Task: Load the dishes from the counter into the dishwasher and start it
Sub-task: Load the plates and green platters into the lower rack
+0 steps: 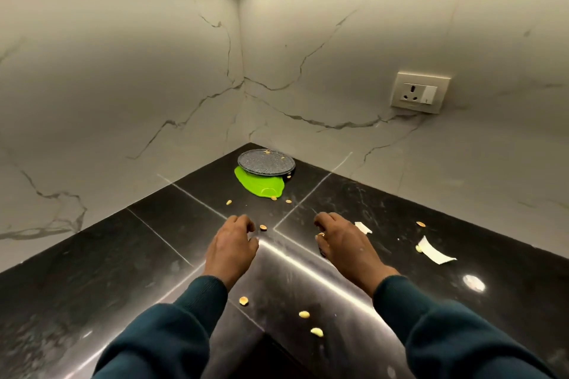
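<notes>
Loading not begun: beyond the empty, loosely curled left hand (231,240) and right hand (341,240), the speckled grey round plate (265,162) stays on the black stone worktop (92,271).

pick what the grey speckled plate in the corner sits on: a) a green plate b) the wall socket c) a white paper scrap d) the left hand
a: the grey speckled plate lies partly on top of the green plate, whose edge sticks out beneath it toward the hands.
</notes>
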